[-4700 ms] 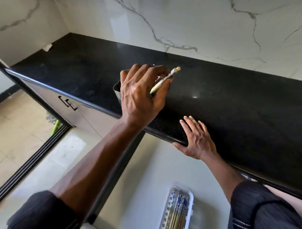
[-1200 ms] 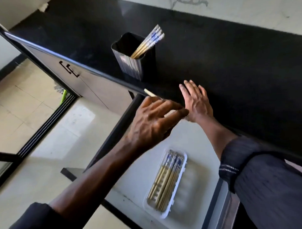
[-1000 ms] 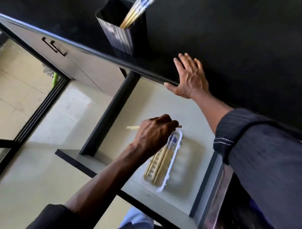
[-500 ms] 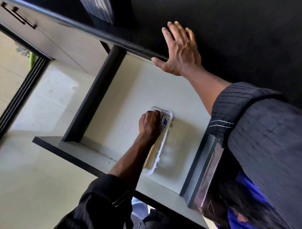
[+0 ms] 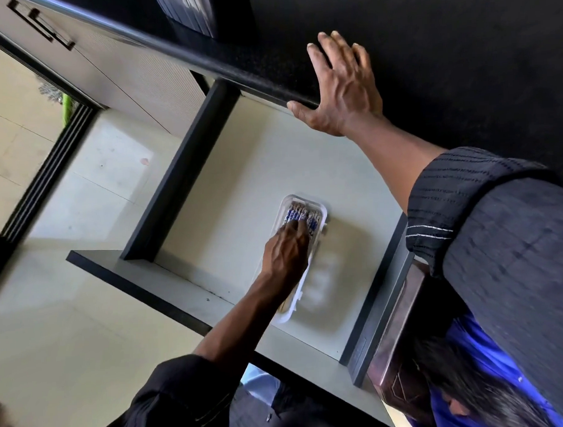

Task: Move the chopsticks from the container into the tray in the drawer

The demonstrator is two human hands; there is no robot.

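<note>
Chopsticks (image 5: 301, 216), slender, blue-patterned, lie in rounded white tray (image 5: 321, 212).

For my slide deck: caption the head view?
Left hand settles chopsticks in drawer tray; right hand braces on countertop.

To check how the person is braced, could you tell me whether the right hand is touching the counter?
Touching. The head view shows the right hand lying flat on the black counter, thumb hooked over its front edge.
</note>
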